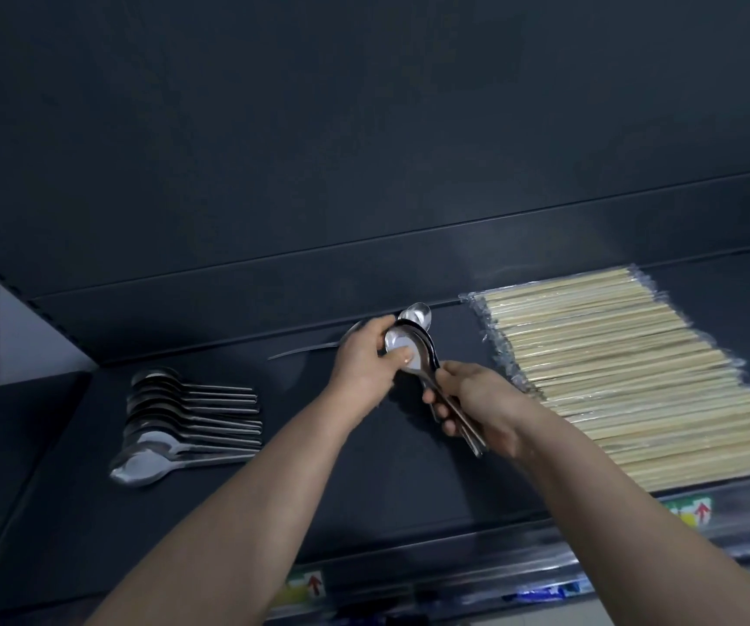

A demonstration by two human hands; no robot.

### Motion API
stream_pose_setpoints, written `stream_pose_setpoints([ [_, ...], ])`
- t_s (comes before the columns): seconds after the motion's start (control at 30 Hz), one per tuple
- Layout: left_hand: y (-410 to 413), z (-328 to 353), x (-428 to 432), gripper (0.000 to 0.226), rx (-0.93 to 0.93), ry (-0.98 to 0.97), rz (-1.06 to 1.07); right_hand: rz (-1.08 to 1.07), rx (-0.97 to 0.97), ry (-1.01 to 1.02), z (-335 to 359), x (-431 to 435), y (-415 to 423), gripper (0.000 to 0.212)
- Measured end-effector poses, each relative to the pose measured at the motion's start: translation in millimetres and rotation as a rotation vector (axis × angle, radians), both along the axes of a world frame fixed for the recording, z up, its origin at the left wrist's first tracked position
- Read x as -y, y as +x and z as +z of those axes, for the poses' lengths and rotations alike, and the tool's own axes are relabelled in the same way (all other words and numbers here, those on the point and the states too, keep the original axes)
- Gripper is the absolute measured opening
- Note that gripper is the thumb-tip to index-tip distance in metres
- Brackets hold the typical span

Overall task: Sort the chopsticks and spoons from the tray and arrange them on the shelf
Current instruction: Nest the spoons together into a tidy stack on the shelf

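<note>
Over the middle of the dark shelf [386, 481] I hold a bunch of steel spoons [413, 341]. My right hand [481, 406] grips their handles. My left hand [368, 361] grips the bowl ends, thumb pressed on the topmost bowl. A row of several steel spoons [183, 422] lies at the shelf's left, handles pointing right. One more spoon [305, 350] lies on the shelf behind my left hand, partly hidden. Wrapped pale wooden chopsticks [635, 372] lie side by side at the right. The tray is out of sight.
A dark back panel [364, 151] rises behind the shelf. The shelf's front rail [454, 576] carries price labels with red arrows. A pale upright [20, 336] bounds the shelf at the left.
</note>
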State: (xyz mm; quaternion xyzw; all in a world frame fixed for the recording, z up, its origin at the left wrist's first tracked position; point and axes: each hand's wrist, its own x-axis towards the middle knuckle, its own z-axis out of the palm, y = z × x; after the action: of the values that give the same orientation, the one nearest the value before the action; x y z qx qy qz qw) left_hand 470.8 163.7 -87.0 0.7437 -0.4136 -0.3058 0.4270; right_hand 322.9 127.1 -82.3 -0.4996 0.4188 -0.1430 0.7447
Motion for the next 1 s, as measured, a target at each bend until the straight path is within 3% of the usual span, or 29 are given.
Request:
stream_pose_setpoints([
  [0.13, 9.6, 2.9, -15.7, 0.028, -0.02, -0.04, 0.046, 0.203, -0.105, -0.122, 7.9, -11.4, 7.0, 0.016],
  [0.23, 29.2, 4.1, -38.4, 0.009, 0.07, -0.048, 0.119, 0.271, -0.209, -0.286, 10.8, -25.7, 24.3, 0.018],
  [0.4, 75.0, 1.6, -97.1, 0.014, 0.121, -0.009, 0.177, 0.329, -0.428, -0.628, 9.6, -64.6, 69.1, 0.03],
  [0.53, 112.6, -1.8, -155.5, 0.013, 0.163, 0.034, 0.222, 0.394, -0.612, -0.943, 11.7, -106.9, 108.3, 0.023],
  [0.7, 153.1, -10.0, -227.0, 0.006, 0.369, 0.157, 0.362, 0.434, -0.618, -1.076, 0.5, -163.1, 156.1, 0.026],
  [0.83, 174.5, -17.8, -255.9, 0.016, 0.501, 0.294, 0.36, 0.39, -0.628, -1.25, -17.0, -190.0, 181.2, 0.027],
  [1.0, 182.9, -28.1, -260.4, 0.019, 0.514, 0.275, 0.364, 0.34, -0.75, -1.431, -32.6, -198.9, 192.9, 0.024],
])
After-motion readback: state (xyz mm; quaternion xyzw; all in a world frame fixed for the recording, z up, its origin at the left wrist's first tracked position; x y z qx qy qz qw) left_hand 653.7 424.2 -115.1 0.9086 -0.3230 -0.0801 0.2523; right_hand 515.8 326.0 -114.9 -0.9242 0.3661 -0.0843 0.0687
